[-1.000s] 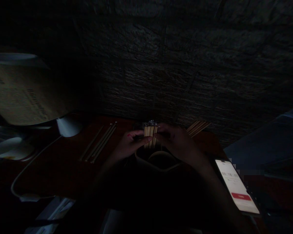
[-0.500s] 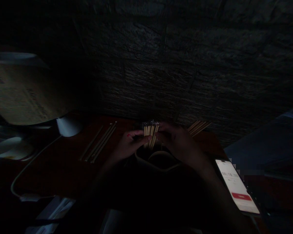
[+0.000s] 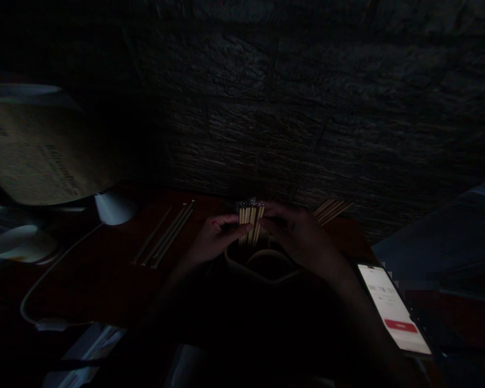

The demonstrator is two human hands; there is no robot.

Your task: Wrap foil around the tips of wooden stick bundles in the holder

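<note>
In dim light, a bundle of pale wooden chopsticks (image 3: pixel 246 216) stands roughly upright between my two hands. My left hand (image 3: pixel 216 237) is closed on its left side, thumb lying across the front; a red mark shows near the index finger. From the other side my right hand (image 3: pixel 293 229) pinches the right-hand sticks with thumb and fingers. Shiny clear material, perhaps plastic wrap, shows at the bundle's top. Directly below is a dark container (image 3: pixel 262 277) with a pale rim, holding a round-edged shape; the bundle's lower ends are lost in its shadow.
Several thin sticks (image 3: pixel 170 237) lie on the reddish table (image 3: pixel 84 275) at left. More brown chopsticks (image 3: pixel 332 210) rest at right, near the stone wall (image 3: pixel 242 118). A lit phone (image 3: pixel 394 310) lies beside my right forearm. A lamp (image 3: pixel 44 151), its cable and a white bowl (image 3: pixel 22 242) stand left.
</note>
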